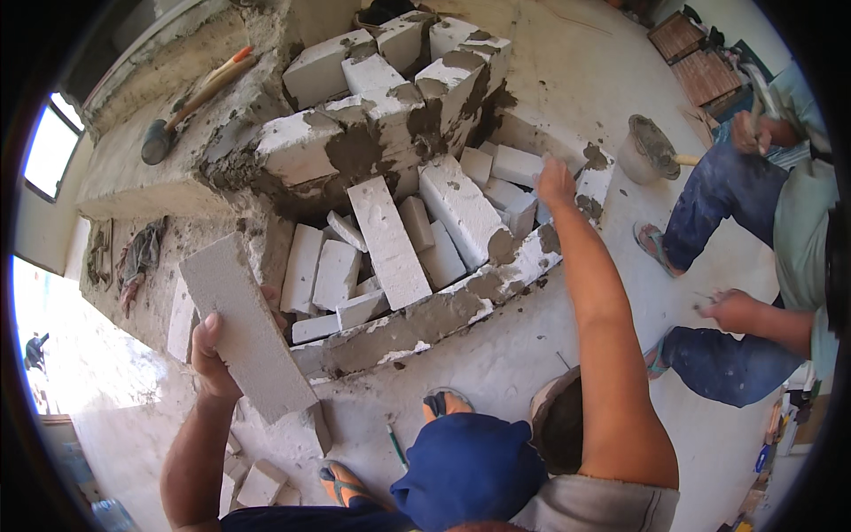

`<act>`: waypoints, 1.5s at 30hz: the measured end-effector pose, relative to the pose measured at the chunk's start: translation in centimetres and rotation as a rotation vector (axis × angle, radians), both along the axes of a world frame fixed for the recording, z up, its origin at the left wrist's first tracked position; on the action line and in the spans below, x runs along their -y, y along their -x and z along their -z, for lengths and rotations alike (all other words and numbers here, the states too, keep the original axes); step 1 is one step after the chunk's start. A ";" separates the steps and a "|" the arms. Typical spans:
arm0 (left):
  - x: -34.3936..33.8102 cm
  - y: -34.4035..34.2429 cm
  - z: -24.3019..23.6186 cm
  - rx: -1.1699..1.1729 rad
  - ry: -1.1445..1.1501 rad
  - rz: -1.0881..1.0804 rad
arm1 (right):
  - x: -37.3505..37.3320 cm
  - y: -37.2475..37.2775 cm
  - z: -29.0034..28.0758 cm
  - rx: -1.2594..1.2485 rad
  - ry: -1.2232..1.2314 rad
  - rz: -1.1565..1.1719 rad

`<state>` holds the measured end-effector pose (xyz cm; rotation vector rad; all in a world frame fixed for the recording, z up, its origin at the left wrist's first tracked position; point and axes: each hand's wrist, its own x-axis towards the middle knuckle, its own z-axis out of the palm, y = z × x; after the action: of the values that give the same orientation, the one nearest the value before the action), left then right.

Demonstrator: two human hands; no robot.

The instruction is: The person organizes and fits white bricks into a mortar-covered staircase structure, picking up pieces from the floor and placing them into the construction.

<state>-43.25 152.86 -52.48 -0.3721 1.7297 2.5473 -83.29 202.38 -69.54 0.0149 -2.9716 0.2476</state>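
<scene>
Matt, rough grey concrete block (246,328) at 8 o'clock. Chalky white blocks (386,239) smeared with wet, coarse grey mortar (355,151) at centre. Wooden-handled hammer (191,102) at 10 o'clock. Dusty concrete floor (496,363).

The block (248,328) in my left hand (211,355) is plain pale grey with a fine grainy speckle. The loose blocks (387,239) piled ahead are white, smeared and blotched with dark grey-brown mortar (355,151). The low wall (425,319) shows white patches through a grey-brown coat. The floor (496,372) is pale, dusty grey-white. My right hand (556,182) reaches over white blocks. My shorts (465,470) are deep blue, my sandals (341,483) orange with grey straps. The mallet (182,111) has a tan handle with an orange end and a dark grey head. The person beside me wears mottled blue trousers (727,186) and a pale green shirt (798,230). The bucket (645,151) is grey.
</scene>
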 end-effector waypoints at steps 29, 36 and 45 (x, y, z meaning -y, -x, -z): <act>8.9 -29.8 4.0 -0.095 -0.153 -0.993 | 36.3 -45.7 -6.6 0.488 0.063 -1.750; 13.4 -41.5 11.1 -0.041 -0.272 -1.043 | 40.2 -52.9 1.3 0.521 -0.109 -1.472; 17.7 -42.1 13.5 -0.301 -0.569 -0.838 | 49.5 -51.5 -16.0 0.398 0.357 -1.735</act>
<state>-1.19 135.16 -65.95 -0.8430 0.8859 3.6768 -31.79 152.83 -53.58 2.5891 -2.1750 0.9496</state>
